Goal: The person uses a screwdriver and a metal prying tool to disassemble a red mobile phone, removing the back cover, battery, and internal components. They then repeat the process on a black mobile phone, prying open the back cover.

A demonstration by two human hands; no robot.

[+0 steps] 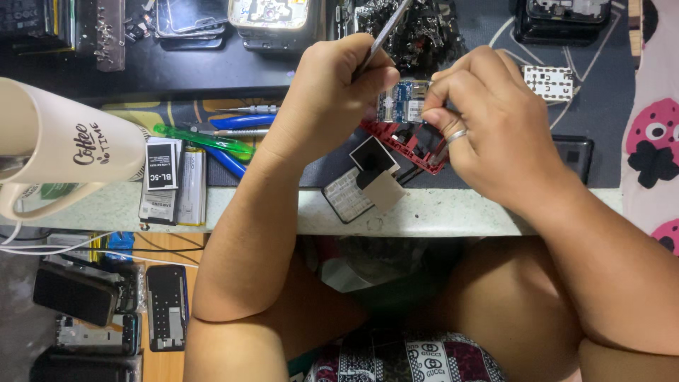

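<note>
At the near edge of a cluttered repair surface (453, 212), a person's two hands meet over a small blue circuit board (402, 101) seated in a red phone frame (410, 143). The board lies directly between the hands, just beyond the fingertips of both, its long axis running roughly left to right across the view. The left hand (332, 92) is clenched around a slim metal tool (385, 32), whose shaft rises up and to the right while its hidden tip angles down toward the board's left end. The right hand (488, 120), a ring on one finger, pinches the right side of the board and frame with curled fingers, wrist bent inward. Both are about equally near; the left forearm climbs steeply from the lap, the right comes in from the lower right. Just below the frame sit a black square part (372, 157) and a pale keypad (346, 198) at the surface's edge. Off to the left lie flat batteries (173, 184), screwdrivers (233, 127) and a white mug (64, 141).
</note>
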